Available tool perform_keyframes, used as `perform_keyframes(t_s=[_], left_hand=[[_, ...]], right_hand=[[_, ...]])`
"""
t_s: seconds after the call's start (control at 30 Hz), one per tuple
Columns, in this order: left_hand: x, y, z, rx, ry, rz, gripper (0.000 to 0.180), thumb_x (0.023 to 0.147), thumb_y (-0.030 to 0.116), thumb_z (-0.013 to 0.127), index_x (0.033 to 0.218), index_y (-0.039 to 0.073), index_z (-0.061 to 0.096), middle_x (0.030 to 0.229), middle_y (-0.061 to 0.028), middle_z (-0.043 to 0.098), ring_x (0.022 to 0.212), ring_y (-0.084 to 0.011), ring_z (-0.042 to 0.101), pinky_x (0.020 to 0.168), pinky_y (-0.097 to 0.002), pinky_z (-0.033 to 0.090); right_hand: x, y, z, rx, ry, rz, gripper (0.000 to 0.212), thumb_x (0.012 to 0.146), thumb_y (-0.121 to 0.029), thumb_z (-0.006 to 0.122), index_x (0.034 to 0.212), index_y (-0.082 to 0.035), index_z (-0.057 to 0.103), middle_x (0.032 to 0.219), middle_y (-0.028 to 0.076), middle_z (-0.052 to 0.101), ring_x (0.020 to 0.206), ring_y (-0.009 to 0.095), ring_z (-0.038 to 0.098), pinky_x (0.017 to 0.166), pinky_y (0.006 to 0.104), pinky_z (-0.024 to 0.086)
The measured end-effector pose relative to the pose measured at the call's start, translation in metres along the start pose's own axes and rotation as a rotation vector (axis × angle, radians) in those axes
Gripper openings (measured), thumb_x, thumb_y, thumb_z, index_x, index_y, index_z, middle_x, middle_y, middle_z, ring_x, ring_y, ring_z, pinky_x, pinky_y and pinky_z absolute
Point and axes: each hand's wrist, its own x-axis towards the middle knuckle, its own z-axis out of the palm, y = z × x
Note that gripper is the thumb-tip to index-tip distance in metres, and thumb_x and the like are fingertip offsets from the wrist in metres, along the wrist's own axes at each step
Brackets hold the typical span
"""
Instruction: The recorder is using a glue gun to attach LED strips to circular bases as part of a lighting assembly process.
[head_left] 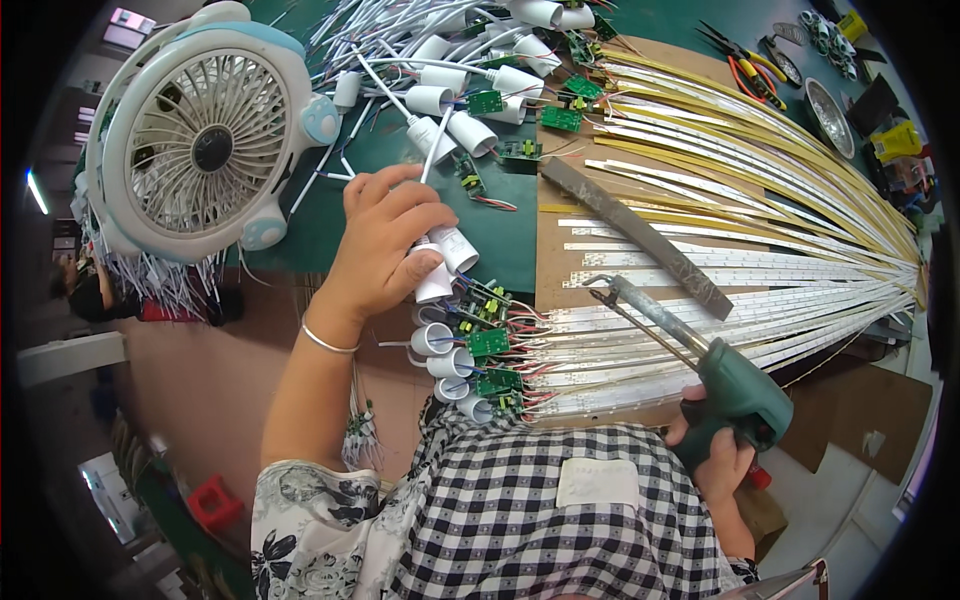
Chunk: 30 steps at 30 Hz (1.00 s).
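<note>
Well, my left hand (pixel 385 240) is half curled, thumb and fingers closed round a couple of white sockets (pixel 456 252) at the edge of the counter (pixel 510 240), just beyond a row of others. A light pinch serves best, I'd judge, so the thin leads to the green boards (pixel 488 342) aren't tugged. Red and white wires join those boards to the ends of the strips (pixel 590 375). My right hand (pixel 715 462) is wrapped round the grip of the soldering gun (pixel 745 395), its tip over the strips; whether it touches them I can't tell. I'd treat that tip as hot and point it clear of cords and fingers.

As for the place, a fan (pixel 211 150) stands at left, with reddish floor (pixel 200 370) below. The green counter carries heaped sockets at the back; cardboard (pixel 555 285) lies under the strips, a metal bar (pixel 640 240) across them, then pliers (pixel 750 75) and a bowl (pixel 828 118) at far right.
</note>
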Motion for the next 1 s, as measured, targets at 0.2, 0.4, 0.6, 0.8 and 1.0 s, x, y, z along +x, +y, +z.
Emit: perform_keyframes(t_s=[0.2,0.4,0.6,0.8,1.0], left_hand=[[0.002,0.011,-0.007,0.162,0.006,0.098,0.064,0.095,0.065,0.031,0.087,0.009,0.062,0.091,-0.0084,0.058,0.107,-0.0295,0.054,0.097,-0.0468,0.030],[-0.017,0.025,-0.014,0.156,-0.054,0.078,0.066,0.094,0.067,0.033,0.084,0.007,0.061,0.072,-0.0074,0.053,0.069,-0.0268,0.052,0.081,-0.0417,0.037],[-0.029,0.027,-0.012,0.132,-0.024,-0.038,0.060,0.094,0.062,0.040,0.090,0.007,0.063,0.079,-0.0076,0.056,0.076,-0.0271,0.053,0.082,-0.0413,0.037],[-0.025,0.012,-0.002,0.034,0.130,-0.016,0.061,0.095,0.058,0.038,0.101,0.003,0.063,0.091,-0.0134,0.055,0.088,-0.0337,0.052,0.081,-0.0435,0.038],[-0.049,0.025,-0.028,-0.180,-0.249,-0.280,0.040,0.092,0.040,0.053,0.107,0.007,0.067,0.090,-0.0132,0.063,0.089,-0.0340,0.057,0.080,-0.0428,0.042]], right_hand=[[-0.003,0.007,-0.003,0.040,0.018,-0.056,0.061,0.095,-0.035,0.060,0.134,0.008,0.042,0.116,0.023,0.061,0.072,0.021,0.064,0.065,0.0325,0.054],[-0.004,0.009,-0.004,0.067,0.067,-0.070,0.061,0.095,-0.036,0.060,0.134,0.008,0.042,0.116,0.024,0.061,0.071,0.021,0.064,0.064,0.0323,0.054],[0.002,0.012,-0.005,0.058,0.024,-0.045,0.062,0.095,-0.035,0.060,0.136,0.008,0.041,0.117,0.024,0.061,0.070,0.022,0.063,0.063,0.0321,0.054],[0.001,0.011,-0.005,0.057,0.030,-0.057,0.062,0.095,-0.034,0.059,0.136,0.008,0.040,0.118,0.024,0.060,0.070,0.022,0.063,0.062,0.0318,0.053],[0.004,0.013,-0.007,0.088,0.054,-0.033,0.063,0.095,-0.034,0.059,0.137,0.008,0.039,0.118,0.024,0.060,0.069,0.023,0.063,0.062,0.0316,0.053]])
